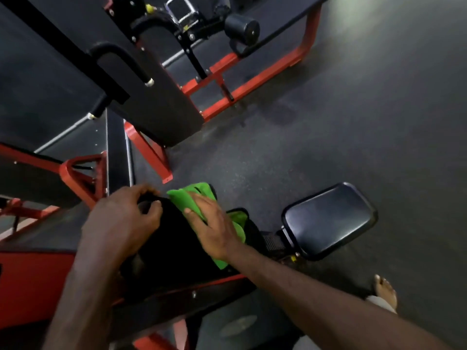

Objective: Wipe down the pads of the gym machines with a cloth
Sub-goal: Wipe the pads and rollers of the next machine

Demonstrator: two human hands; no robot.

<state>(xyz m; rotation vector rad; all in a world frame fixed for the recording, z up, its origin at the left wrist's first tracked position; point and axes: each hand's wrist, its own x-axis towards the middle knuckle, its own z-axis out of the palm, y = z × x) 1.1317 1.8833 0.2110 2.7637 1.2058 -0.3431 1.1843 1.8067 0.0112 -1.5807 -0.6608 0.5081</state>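
1. The right hand lies flat on a green cloth, fingers straight and a little spread, pressing it onto the black back pad of a red-framed gym machine.
2. The cloth drapes over the pad's top right edge, and more of it shows below the wrist.
3. The left hand curls its fingers and thumb around the pad's top left edge, just beside the cloth.
4. To the right, a dark seat pad sits well apart from the hands, bare and glossy.
5. A bare foot stands on the grey floor at lower right.
6. Another red-framed machine with a round black roller pad stands farther back.
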